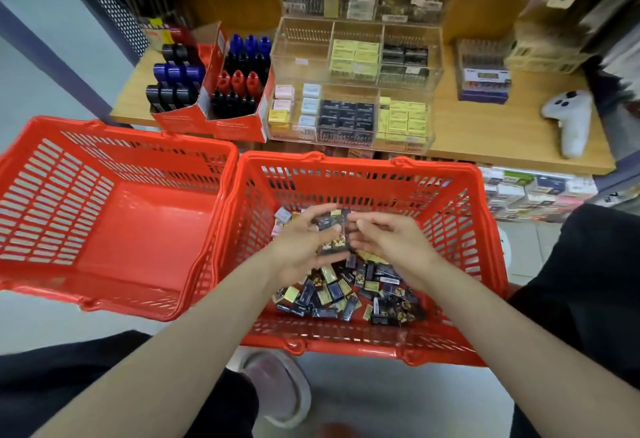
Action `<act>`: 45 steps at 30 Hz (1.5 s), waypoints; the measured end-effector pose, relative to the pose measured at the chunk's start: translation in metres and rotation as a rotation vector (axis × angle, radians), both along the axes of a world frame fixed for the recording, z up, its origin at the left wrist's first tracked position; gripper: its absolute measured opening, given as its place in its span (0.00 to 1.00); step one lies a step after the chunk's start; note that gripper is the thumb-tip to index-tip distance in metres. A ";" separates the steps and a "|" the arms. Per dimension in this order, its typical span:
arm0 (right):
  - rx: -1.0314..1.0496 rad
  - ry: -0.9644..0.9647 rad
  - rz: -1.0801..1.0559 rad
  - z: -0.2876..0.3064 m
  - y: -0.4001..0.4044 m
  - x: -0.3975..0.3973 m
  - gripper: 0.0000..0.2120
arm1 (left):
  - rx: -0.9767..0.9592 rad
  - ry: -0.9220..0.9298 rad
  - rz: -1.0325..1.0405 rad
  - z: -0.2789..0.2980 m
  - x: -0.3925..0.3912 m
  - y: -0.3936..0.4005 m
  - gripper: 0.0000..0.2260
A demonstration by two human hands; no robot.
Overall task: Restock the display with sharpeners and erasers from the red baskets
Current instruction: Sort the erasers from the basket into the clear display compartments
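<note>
Two red baskets stand in front of me. The left basket (114, 223) holds nothing; the right basket (464, 229) has a heap of small dark and gold eraser boxes (346, 295) on its floor. Above that heap, my left hand (304, 247) grips a small stack of dark boxes (334, 235). My right hand (391, 240) pinches the stack's right edge with curled fingers. Beyond the baskets, a clear acrylic display (349, 81) on the wooden shelf holds rows of yellow, black and pastel boxes; its upper-left compartment looks bare.
Red cardboard trays of blue, black and red sharpeners (211, 81) sit left of the display. A white controller (571, 119) lies on the wooden shelf (485, 132) at right. More stock fills the lower shelf (536, 195). My knees and a shoe (280, 389) are below.
</note>
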State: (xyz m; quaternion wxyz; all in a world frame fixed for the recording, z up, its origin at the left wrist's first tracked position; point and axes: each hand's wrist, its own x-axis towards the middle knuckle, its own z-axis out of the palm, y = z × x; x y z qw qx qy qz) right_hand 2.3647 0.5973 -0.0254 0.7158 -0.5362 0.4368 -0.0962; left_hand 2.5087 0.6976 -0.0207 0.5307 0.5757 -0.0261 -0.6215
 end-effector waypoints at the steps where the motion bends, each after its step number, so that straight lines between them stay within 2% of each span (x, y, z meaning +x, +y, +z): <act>1: 0.010 0.059 -0.040 -0.013 -0.006 0.001 0.08 | 0.022 0.030 0.038 -0.008 0.007 -0.002 0.15; 3: -0.129 0.320 -0.030 -0.050 -0.017 -0.003 0.07 | 0.072 0.112 0.144 -0.025 0.019 -0.005 0.13; 6: -0.335 0.667 0.279 -0.103 -0.019 -0.015 0.10 | 0.113 0.177 0.239 -0.051 0.031 -0.006 0.13; 8: -0.431 0.738 0.459 -0.128 -0.010 -0.018 0.18 | 0.133 0.158 0.207 -0.068 0.034 -0.002 0.14; 10: -0.613 0.825 0.627 -0.149 0.001 -0.016 0.26 | 0.157 0.128 0.170 -0.083 0.033 0.005 0.16; 12: -0.784 0.910 0.732 -0.164 0.010 -0.014 0.29 | 0.177 0.146 0.174 -0.094 0.032 0.010 0.17; 16: -0.906 0.942 0.725 -0.179 0.013 -0.013 0.31 | 0.201 0.147 0.175 -0.106 0.033 0.011 0.16; 20: -0.884 0.907 0.707 -0.182 0.010 -0.016 0.32 | 0.224 0.110 0.162 -0.111 0.034 0.013 0.18; 22: -0.882 0.864 0.685 -0.183 0.007 -0.016 0.27 | 0.232 0.085 0.149 -0.112 0.034 0.014 0.18; 24: -0.890 0.801 0.666 -0.183 0.006 -0.018 0.16 | 0.251 0.031 0.129 -0.113 0.032 0.014 0.16; 26: -0.895 0.753 0.700 -0.183 0.007 -0.021 0.09 | 0.281 -0.010 0.104 -0.113 0.028 0.016 0.15; 28: -0.951 0.761 0.757 -0.182 0.011 -0.026 0.11 | 0.304 -0.021 0.092 -0.113 0.024 0.018 0.15; 34: -1.023 0.953 0.830 -0.180 0.020 -0.015 0.30 | 0.325 -0.033 0.094 -0.114 0.018 0.029 0.16; 35: -1.045 0.951 0.852 -0.179 0.021 -0.012 0.29 | 0.333 -0.030 0.081 -0.114 0.017 0.029 0.15; 37: -1.104 0.897 0.824 -0.175 0.020 -0.010 0.19 | 0.343 -0.048 0.048 -0.115 0.017 0.028 0.14; 39: -1.031 0.820 0.716 -0.166 0.013 -0.009 0.10 | 0.326 -0.086 0.012 -0.115 0.018 0.027 0.14; 42: -0.572 0.519 0.430 -0.138 -0.007 0.000 0.07 | 0.293 -0.101 -0.016 -0.114 0.020 0.025 0.15; 44: -0.289 0.332 0.339 -0.117 -0.013 0.011 0.07 | 0.272 -0.100 -0.029 -0.111 0.021 0.023 0.17; 45: -0.215 0.264 0.346 -0.110 -0.013 0.017 0.07 | 0.259 -0.101 -0.036 -0.110 0.020 0.021 0.17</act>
